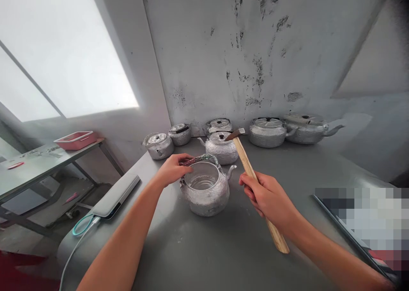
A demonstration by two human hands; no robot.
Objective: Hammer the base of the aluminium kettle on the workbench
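Note:
A hammered silver kettle (207, 199) without a lid stands on the grey table (204, 252), its spout pointing right and its inside visible. The wrapped handle (203, 158) arches along the kettle's back rim. My left hand (174, 169) grips that handle at its left part, thumb near the rim. To the right of the kettle, my right hand (263, 193) is closed round the wooden shaft of a hammer (244, 157). The hammer's metal head points up and left, in front of the kettles behind and apart from the open kettle.
Lidded kettles (267, 133) stand along the wall, one (222, 148) just behind the open kettle. A grey power bank (116, 196) with a cable lies left. A dark-edged flat device (343, 229) is at right. A pink tray (76, 141) sits on a side table.

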